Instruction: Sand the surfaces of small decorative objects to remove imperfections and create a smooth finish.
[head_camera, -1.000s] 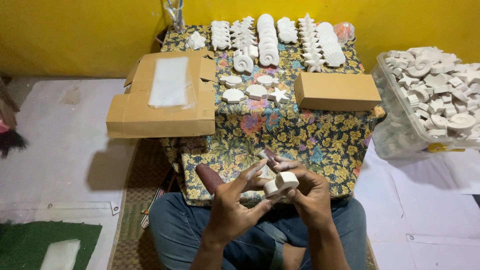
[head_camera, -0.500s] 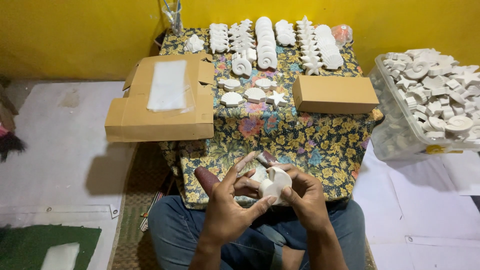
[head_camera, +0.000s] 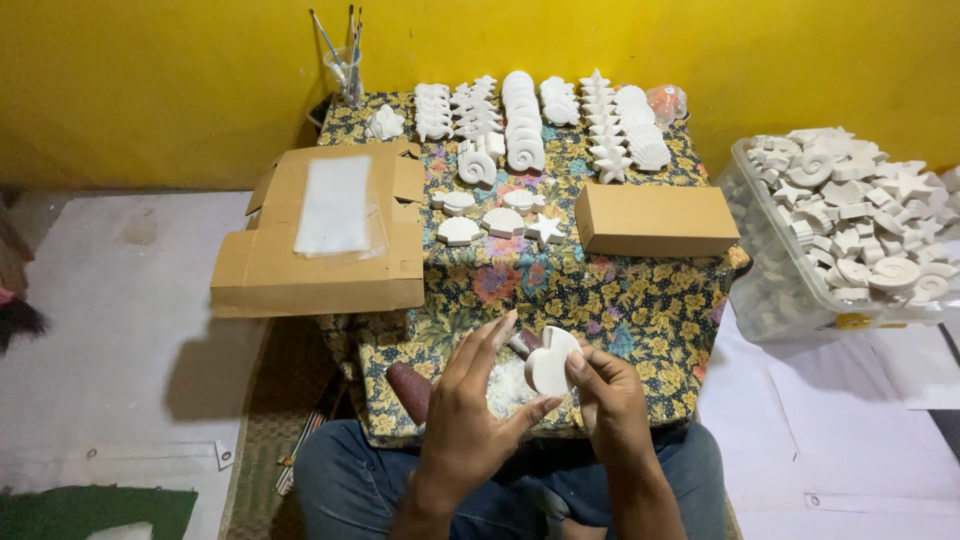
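Head view: a person sits at a low table (head_camera: 600, 300) covered in a flowered cloth, against a yellow wall.
Left hand (head_camera: 470, 420): raised before the lap, fingers spread and half curled, the thumb tip touching the lower edge of the cast; the palm is not closed round anything.
Right hand (head_camera: 610, 400): gripping the cast, fingertips on its right rim.
Cast (head_camera: 550, 362): a white, flat, rounded plaster piece held between both hands just over the near table edge; its exact shape is hard to tell from this angle, possibly a shell.
Sanding block (head_camera: 410, 390): dark red-brown, just left of the left hand at the table edge.
Open carton (head_camera: 320, 255): brown cardboard, flaps spread, hanging over the table's left side, with a clear plastic sheet (head_camera: 335, 205) lying inside.
Closed box (head_camera: 655, 220): plain brown, oblong, on the right of the table, no label visible.
Loose casts (head_camera: 500, 220): white shells and a star between carton and box.
Rows of casts (head_camera: 530, 125): white shells, spirals and stars lined up along the far edge.
Brush jar (head_camera: 348, 70): clear, at the far left corner, holding thin brushes.
Tub (head_camera: 770, 270): clear plastic, on the floor to the right, heaped with white casts; a small yellow label sits low on its near side.
Floor sheets (head_camera: 100, 330): pale, on both sides of the table.
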